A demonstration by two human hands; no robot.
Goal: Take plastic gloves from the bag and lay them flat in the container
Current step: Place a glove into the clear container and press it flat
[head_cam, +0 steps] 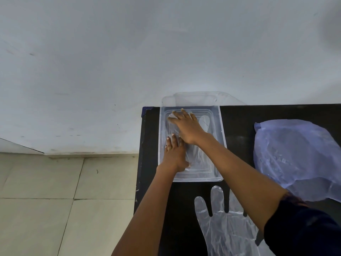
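Observation:
A clear plastic container (220, 145) stands at the left end of a black table. Inside it lies a thin transparent glove (201, 154), spread along the bottom. My left hand (175, 156) presses flat on the glove's near part, fingers apart. Farther in, my right hand (186, 126) rests palm down on the glove's far part, fingers spread toward the container's back left corner. A second transparent glove (221, 222) lies flat on the table in front of the container, partly under my right forearm. The pale blue plastic bag (295, 157) lies at the right.
The black table (238, 122) ends just left of the container, with a tiled floor (64, 200) below. The container's clear lid (195, 98) leans against the white wall behind it.

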